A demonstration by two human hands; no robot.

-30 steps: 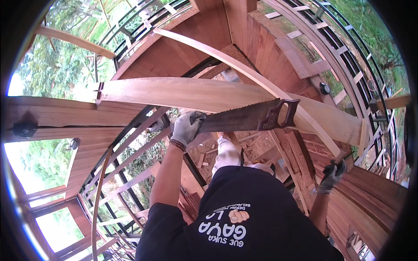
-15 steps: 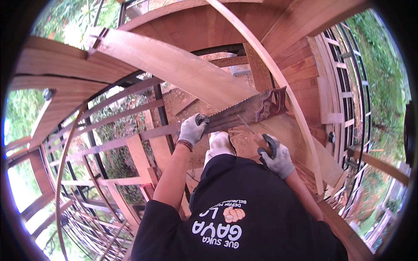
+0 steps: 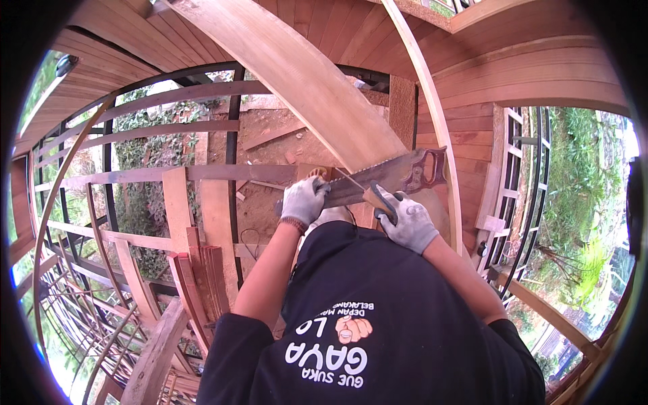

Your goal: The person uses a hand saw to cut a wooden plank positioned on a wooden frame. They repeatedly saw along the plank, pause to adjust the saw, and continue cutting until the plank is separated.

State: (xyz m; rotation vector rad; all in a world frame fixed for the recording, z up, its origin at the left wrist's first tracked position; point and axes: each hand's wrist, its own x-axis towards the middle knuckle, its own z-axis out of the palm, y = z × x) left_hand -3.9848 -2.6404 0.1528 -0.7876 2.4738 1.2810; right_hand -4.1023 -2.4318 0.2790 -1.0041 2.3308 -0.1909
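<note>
A hand saw (image 3: pixel 384 171) lies nearly level across the middle, teeth up, its dark wooden handle at the right. My gloved left hand (image 3: pixel 304 200) grips the blade near its narrow end. In my gloved right hand (image 3: pixel 403 219) is a thin metal tool with a wooden handle (image 3: pixel 375 198), perhaps a file, angled up and left to the blade's toothed edge; whether it touches the teeth I cannot tell. A wide pale board (image 3: pixel 310 94) runs behind the saw, and a long narrow batten (image 3: pixel 430 108) passes close by the saw's handle.
Reddish plank walls (image 3: pixel 466 135) curve around me. Slatted framework (image 3: pixel 142 175) with greenery behind stands at the left. Loose reddish boards (image 3: pixel 202 290) stand at lower left, scraps lie on the dirt ground (image 3: pixel 263 132) below, and a wooden beam (image 3: pixel 547 310) crosses at lower right.
My right hand has come from the far lower right up and left to the saw with the tool. My left hand still grips the blade. The view has swung round.
</note>
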